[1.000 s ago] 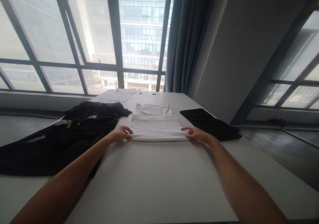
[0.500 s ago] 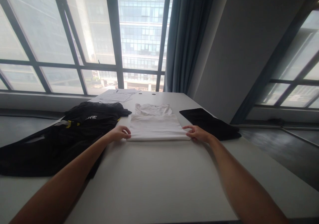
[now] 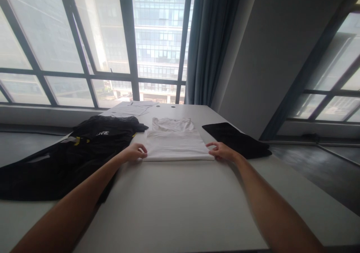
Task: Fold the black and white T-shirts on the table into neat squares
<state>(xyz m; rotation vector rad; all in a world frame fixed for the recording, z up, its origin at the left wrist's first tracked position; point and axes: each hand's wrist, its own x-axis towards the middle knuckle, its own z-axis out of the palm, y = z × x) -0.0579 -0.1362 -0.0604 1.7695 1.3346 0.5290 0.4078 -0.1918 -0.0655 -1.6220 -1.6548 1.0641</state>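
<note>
A white T-shirt (image 3: 176, 144) lies partly folded on the white table (image 3: 174, 204), its neckline at the far end and a straight folded edge nearest me. At the near left corner, my left hand (image 3: 134, 152) pinches the cloth between thumb and fingers. My right hand (image 3: 223, 151) has the near right corner pinched in the same way, its index finger stretched along the side edge. Both hands rest low, close to the tabletop.
To the left, dark clothing (image 3: 92, 148) with white lettering and yellow trim spreads over the table. A folded black garment (image 3: 237, 138) lies to the right. Paper sheets (image 3: 131, 109) are at the far left, below the windows. A blue curtain (image 3: 208, 42) hangs behind.
Almost nothing differs. Both hands stay at the shirt's near corners, and the near folded edge sits very slightly lower in view.
</note>
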